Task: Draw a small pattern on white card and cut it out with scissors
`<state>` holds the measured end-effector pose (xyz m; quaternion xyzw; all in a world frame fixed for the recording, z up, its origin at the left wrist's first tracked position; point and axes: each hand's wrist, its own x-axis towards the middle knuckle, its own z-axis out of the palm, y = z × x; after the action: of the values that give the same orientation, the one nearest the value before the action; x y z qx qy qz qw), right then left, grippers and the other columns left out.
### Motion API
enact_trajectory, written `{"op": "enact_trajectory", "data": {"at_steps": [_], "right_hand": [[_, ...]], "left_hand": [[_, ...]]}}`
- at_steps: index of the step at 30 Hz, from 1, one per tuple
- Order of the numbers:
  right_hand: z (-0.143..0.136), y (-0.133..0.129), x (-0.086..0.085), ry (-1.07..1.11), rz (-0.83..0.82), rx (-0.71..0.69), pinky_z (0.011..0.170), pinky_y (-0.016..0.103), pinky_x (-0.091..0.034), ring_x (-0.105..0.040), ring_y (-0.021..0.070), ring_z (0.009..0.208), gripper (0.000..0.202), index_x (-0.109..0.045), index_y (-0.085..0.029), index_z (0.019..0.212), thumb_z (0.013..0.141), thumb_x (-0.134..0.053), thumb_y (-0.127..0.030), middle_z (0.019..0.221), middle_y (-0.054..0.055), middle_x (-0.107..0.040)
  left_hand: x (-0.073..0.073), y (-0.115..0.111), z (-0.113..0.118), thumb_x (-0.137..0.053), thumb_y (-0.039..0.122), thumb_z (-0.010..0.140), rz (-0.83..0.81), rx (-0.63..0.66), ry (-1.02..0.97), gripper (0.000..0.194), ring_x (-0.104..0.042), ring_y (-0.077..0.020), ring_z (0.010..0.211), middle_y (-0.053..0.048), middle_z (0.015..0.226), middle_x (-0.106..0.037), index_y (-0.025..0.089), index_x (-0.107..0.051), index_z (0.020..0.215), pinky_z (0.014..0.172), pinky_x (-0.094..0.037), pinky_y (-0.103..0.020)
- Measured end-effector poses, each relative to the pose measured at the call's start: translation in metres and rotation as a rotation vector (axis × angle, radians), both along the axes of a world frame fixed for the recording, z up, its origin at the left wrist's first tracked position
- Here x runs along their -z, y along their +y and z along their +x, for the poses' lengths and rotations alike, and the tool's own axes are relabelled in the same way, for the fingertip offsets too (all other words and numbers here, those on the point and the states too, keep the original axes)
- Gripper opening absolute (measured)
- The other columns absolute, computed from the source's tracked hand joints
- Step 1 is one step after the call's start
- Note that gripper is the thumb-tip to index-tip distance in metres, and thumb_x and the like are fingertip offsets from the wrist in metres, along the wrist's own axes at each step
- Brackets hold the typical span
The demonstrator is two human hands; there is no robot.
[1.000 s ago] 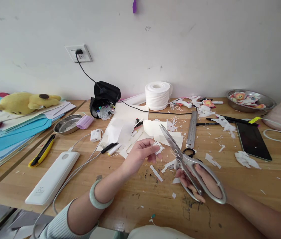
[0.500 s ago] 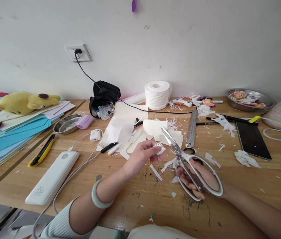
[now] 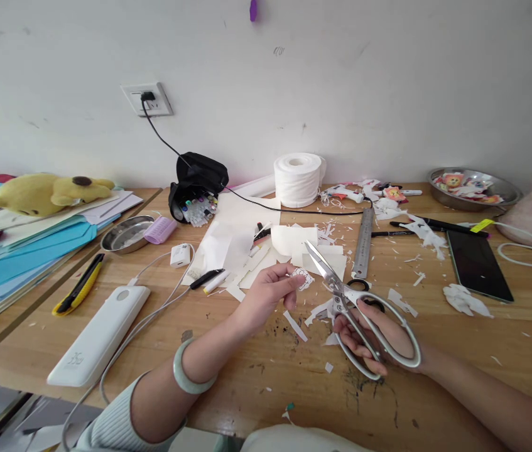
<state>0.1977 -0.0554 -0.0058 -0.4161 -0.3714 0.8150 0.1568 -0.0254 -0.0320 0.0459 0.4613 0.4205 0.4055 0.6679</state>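
Observation:
Between thumb and fingers, my left hand (image 3: 268,294) pinches a small paper cutout (image 3: 302,278) with black line drawing on it. A pair of large silver scissors (image 3: 340,295) is in my right hand (image 3: 364,339), its fingers through and around the handles. The blades are slightly parted and point up and to the left, just right of the cutout and apart from it. White paper scraps (image 3: 295,326) lie on the table beneath both hands. Behind them are cream paper pieces (image 3: 294,240).
A steel ruler (image 3: 363,245), a tissue roll (image 3: 297,181) and a black pen case (image 3: 200,188) stand farther back. On the left lie a power bank (image 3: 98,336) and a yellow cutter (image 3: 80,285). A phone (image 3: 478,267) and a metal bowl (image 3: 463,199) are on the right.
The cutout has turned slightly in my left hand, whose fingers have shifted a little. My right hand and the scissors have hardly moved.

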Motion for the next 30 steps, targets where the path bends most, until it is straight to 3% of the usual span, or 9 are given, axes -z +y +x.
{"op": "enact_trajectory", "data": {"at_steps": [12, 17, 22, 26, 30], "right_hand": [[0.0, 0.002, -0.001, 0.022, -0.053, -0.012, 0.032, 0.021, -0.035, -0.036, 0.0079, 0.035, 0.055, -0.058, -0.018, 0.093, 0.079, -0.035, -0.066, 0.057, 0.001, -0.051], [-0.002, 0.003, -0.01, 0.019, -0.085, 0.006, 0.031, 0.018, -0.035, -0.037, 0.007, 0.036, 0.05, -0.057, -0.017, 0.089, 0.083, -0.035, -0.061, 0.057, -0.001, -0.048], [0.0, 0.004, -0.022, -0.065, -0.15, 0.056, 0.035, 0.017, -0.041, -0.042, 0.0077, 0.04, 0.049, -0.057, -0.015, 0.088, 0.088, -0.031, -0.057, 0.058, 0.001, -0.053], [0.006, 0.004, -0.024, -0.286, 0.051, 0.046, 0.036, 0.021, -0.042, -0.047, 0.0104, 0.04, 0.058, -0.06, -0.016, 0.081, 0.083, -0.031, -0.066, 0.055, 0.002, -0.056], [0.016, 0.007, -0.026, -0.415, 0.328, 0.074, 0.037, 0.021, -0.041, -0.049, 0.0106, 0.041, 0.048, -0.06, -0.018, 0.076, 0.079, -0.047, -0.063, 0.056, 0.001, -0.057]], "left_hand": [[-0.002, 0.0, 0.001, -0.063, 0.034, 0.075, -0.015, 0.007, 0.034, 0.023, -0.046, -0.0061, 0.04, 0.004, 0.041, -0.054, 0.016, -0.052, 0.066, 0.049, -0.033, -0.02], [-0.003, 0.0, 0.001, -0.066, 0.04, 0.071, -0.054, 0.016, 0.053, 0.027, -0.037, -0.005, 0.033, 0.006, 0.038, -0.051, 0.016, -0.052, 0.067, 0.038, -0.025, -0.019], [-0.003, 0.0, 0.001, -0.067, 0.041, 0.069, -0.06, -0.002, 0.058, 0.029, -0.035, -0.004, 0.032, 0.006, 0.038, -0.049, 0.016, -0.051, 0.066, 0.037, -0.024, -0.018], [-0.002, 0.0, 0.002, -0.067, 0.04, 0.069, -0.067, 0.008, 0.061, 0.029, -0.036, -0.0042, 0.033, 0.006, 0.038, -0.048, 0.016, -0.051, 0.065, 0.037, -0.024, -0.018], [0.0, -0.001, 0.002, -0.067, 0.041, 0.069, -0.073, 0.004, 0.08, 0.03, -0.035, -0.004, 0.032, 0.006, 0.038, -0.049, 0.017, -0.05, 0.066, 0.037, -0.022, -0.018]]}}
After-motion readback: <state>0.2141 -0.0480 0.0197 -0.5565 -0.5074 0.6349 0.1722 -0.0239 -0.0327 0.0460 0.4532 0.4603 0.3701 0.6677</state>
